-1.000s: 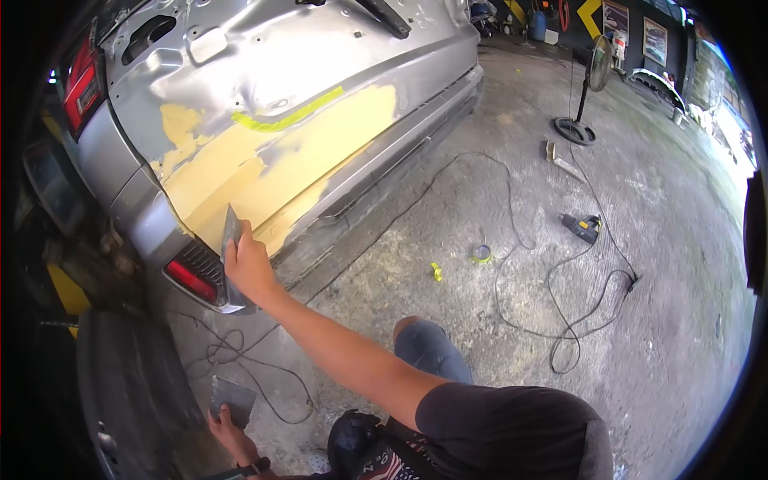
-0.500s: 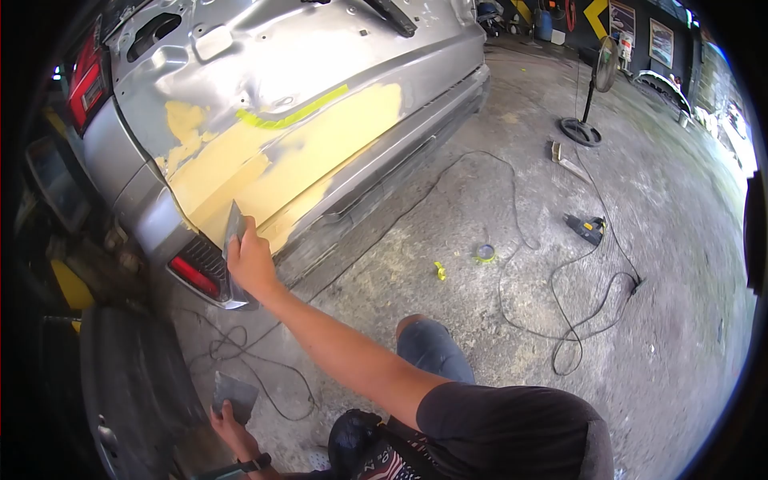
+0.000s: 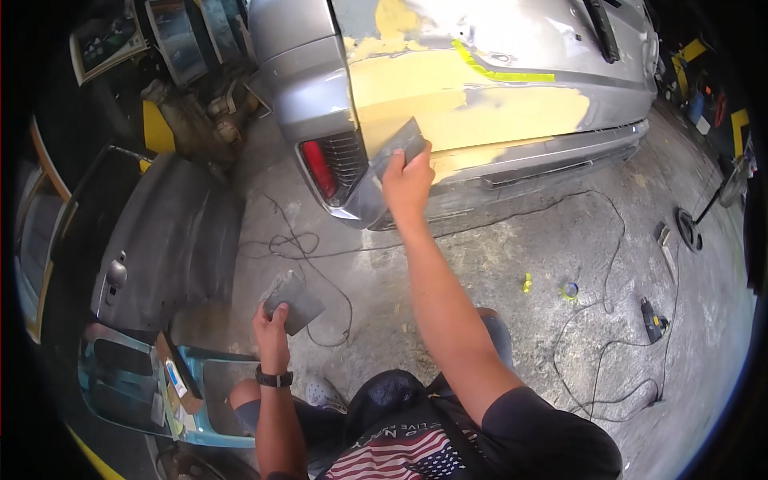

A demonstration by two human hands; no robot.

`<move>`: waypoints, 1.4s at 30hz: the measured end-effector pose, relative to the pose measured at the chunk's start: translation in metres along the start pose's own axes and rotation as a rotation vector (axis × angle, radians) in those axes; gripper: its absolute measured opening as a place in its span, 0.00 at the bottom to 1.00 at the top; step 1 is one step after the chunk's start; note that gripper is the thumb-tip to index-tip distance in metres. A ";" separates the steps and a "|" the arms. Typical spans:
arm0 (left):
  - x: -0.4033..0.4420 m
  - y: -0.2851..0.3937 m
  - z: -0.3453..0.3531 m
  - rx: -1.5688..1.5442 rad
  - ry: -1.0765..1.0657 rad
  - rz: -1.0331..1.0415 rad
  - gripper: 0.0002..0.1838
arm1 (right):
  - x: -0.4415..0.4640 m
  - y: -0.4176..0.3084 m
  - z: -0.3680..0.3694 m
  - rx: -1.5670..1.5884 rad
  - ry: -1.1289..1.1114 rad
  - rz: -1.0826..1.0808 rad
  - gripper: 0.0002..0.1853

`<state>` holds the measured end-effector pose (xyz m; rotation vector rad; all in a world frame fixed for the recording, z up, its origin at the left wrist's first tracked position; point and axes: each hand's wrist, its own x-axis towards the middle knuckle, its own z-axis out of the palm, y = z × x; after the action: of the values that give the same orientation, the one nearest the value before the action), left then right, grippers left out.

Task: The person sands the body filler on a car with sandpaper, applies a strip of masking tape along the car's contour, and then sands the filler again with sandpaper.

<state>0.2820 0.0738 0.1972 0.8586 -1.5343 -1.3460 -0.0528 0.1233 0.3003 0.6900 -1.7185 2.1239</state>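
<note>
My right hand (image 3: 408, 182) grips a flat grey putty spreader (image 3: 404, 142) by one edge. That spreader is at the lower left corner of the car's rear panel (image 3: 512, 104), just above the bumper; whether its edge touches the panel I cannot tell. Pale yellow filler (image 3: 432, 116) covers much of the panel's lower part. My left hand (image 3: 274, 328) holds a second grey spreader plate (image 3: 296, 304) low over the floor, thumb on top. Beside my right hand is the red tail lamp (image 3: 318, 168). A bright yellow-green tape strip (image 3: 504, 74) curves along the filler's upper edge.
A dark loose car panel (image 3: 172, 232) stands at left, near a teal stool (image 3: 212, 436) with a wooden block (image 3: 180, 376) on it. Cables (image 3: 296, 248) cross the concrete floor. A tape roll (image 3: 569, 290), a power tool (image 3: 652, 322) and a fan base (image 3: 688, 230) are at right.
My view has turned left, so the car and floor items appear farther right. My left hand and its plate are higher in view. The right spreader now shows more of its flat face.
</note>
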 end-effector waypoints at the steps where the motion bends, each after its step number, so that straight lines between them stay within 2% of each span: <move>1: -0.002 0.004 0.001 0.018 0.000 -0.001 0.11 | 0.000 -0.001 0.000 0.001 -0.007 0.000 0.19; 19: -0.003 0.005 -0.003 -0.028 0.000 0.004 0.09 | -0.009 -0.004 0.003 -0.035 -0.027 0.043 0.21; 21: -0.004 0.008 -0.004 -0.028 -0.009 0.004 0.09 | -0.013 -0.007 0.004 -0.047 -0.064 0.112 0.21; 31: -0.006 0.010 -0.003 -0.029 -0.022 0.000 0.10 | -0.026 0.001 0.015 0.030 -0.028 0.066 0.20; 37: -0.006 0.012 -0.003 -0.002 -0.018 -0.005 0.12 | -0.040 0.010 0.027 -0.055 -0.018 0.086 0.23; 42: -0.006 0.010 -0.001 -0.023 -0.027 0.010 0.14 | -0.054 0.011 0.031 -0.015 -0.124 0.166 0.25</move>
<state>0.2858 0.0802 0.2065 0.8211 -1.5394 -1.3705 -0.0090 0.0935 0.2666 0.7113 -1.9157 2.2173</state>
